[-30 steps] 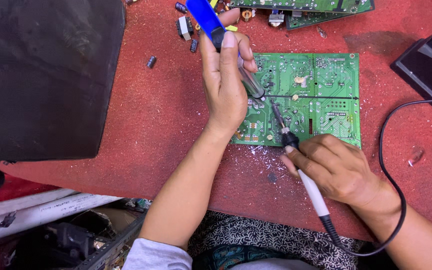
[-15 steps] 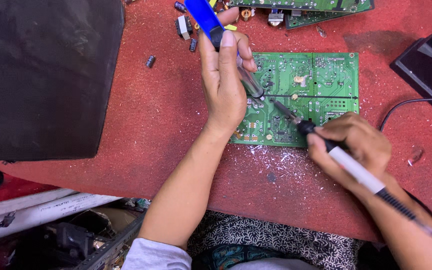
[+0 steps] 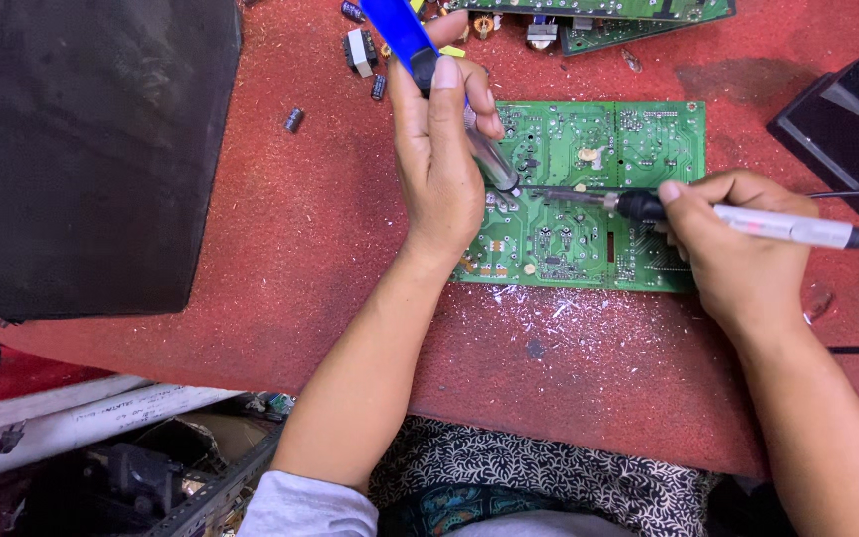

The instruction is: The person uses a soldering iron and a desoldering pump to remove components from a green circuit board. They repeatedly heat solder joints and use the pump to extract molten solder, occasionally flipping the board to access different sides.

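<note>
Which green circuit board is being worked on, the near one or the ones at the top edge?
The near circuit board: both tool tips meet on it. The boards at the top edge lie untouched.

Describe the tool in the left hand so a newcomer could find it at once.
Start at the green circuit board lying on the red mat. At its left edge the left hand grips a desoldering pump tilted tip-down onto the board. Its bright blue body distinguishes it from the slim white soldering iron in the right hand.
</note>
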